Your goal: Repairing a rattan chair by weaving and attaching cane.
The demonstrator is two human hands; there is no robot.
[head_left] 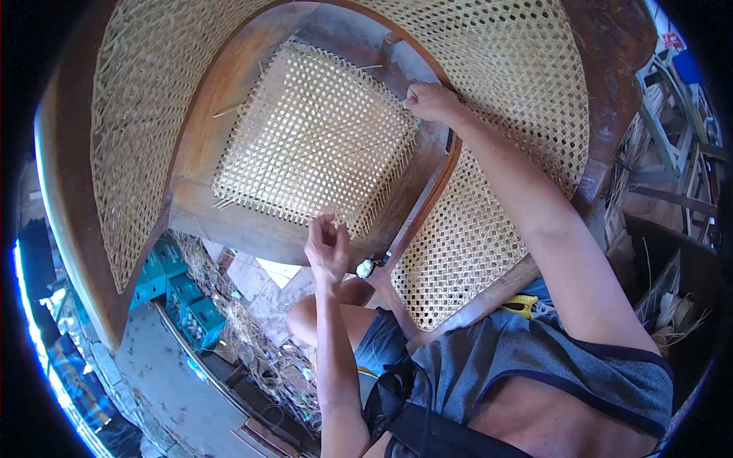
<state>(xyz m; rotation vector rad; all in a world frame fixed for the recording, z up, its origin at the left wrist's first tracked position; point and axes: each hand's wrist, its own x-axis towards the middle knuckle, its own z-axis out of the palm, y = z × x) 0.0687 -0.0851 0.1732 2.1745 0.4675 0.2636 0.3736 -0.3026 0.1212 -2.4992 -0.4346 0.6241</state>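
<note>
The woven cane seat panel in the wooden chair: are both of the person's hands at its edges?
Yes, the left hand pinches at the near edge of the woven cane seat panel, and the right hand grips at its far right corner.

Wooden chair frame (229, 221), woven cane seat (313, 141)
</note>
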